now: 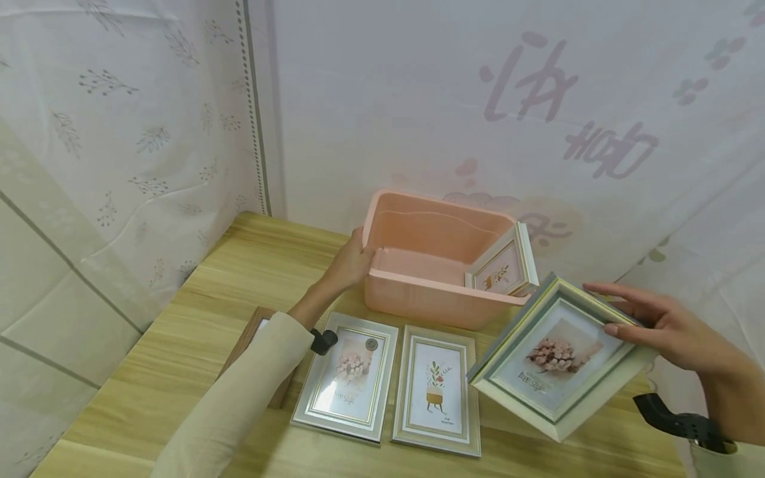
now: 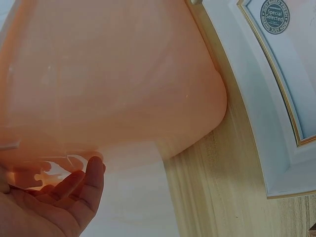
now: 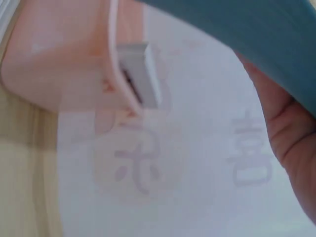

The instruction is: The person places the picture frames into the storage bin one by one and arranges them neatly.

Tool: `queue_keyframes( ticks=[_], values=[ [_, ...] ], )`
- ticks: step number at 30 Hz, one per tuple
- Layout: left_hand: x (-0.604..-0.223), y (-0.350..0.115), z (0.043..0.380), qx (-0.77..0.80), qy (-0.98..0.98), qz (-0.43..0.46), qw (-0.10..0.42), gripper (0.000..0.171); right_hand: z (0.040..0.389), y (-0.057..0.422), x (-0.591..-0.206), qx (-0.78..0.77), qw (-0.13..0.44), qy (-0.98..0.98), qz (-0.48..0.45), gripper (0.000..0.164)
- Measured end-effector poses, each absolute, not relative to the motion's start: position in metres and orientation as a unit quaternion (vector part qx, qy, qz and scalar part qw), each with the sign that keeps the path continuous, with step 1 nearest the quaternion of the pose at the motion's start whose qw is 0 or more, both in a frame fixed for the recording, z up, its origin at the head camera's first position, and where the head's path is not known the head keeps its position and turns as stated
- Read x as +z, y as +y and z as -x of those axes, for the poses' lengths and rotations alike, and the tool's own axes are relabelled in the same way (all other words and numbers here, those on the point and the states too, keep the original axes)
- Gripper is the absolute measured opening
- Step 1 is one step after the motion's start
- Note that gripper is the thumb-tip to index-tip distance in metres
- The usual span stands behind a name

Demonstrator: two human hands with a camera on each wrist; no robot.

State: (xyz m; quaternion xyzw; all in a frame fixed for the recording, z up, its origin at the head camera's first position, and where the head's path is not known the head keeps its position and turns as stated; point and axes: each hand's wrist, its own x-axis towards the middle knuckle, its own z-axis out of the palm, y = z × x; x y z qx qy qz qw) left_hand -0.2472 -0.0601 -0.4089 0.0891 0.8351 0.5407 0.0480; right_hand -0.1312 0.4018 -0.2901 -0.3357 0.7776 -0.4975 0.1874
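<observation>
1. At the back of the worktop (image 1: 203, 285), against the printed backdrop (image 1: 370, 99), stands a pink bin (image 1: 418, 302).
2. At the bin's left end, the left hand (image 1: 351, 262) grips the rim, its fingers bent.
3. To the right of the bin, the right hand (image 1: 681, 328) holds the flower frame (image 1: 558, 362) by its upper right edge, thumb on the front; this frame is tilted, picture facing the head camera, near the bin's front right corner.
4. Inside the bin, a small frame (image 1: 507, 269) leans at the right end, its top above the rim.
5. In front of the bin, the silver frame (image 1: 354, 405) and the plant frame (image 1: 439, 392) lie face up, side by side; a round badge (image 1: 371, 345) shows on the silver one.
6. Left of them, the brown frame (image 1: 248, 335) lies partly hidden by the left sleeve (image 1: 239, 398).
</observation>
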Motion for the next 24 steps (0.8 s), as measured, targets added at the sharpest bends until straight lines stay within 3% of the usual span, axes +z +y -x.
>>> queue_keyframes(
  ticks=[9,24],
  values=[
    [-0.411,-0.06,0.249,0.534,0.84,-0.085,0.042,0.055,0.136,0.386,-0.272,-0.577,0.118,0.728,0.351,0.068],
    [-0.409,-0.06,0.248,0.531,0.843,-0.083,0.038,0.054,0.14,0.345,-0.247,-0.623,-0.016,0.739,0.256,0.063]
  ],
)
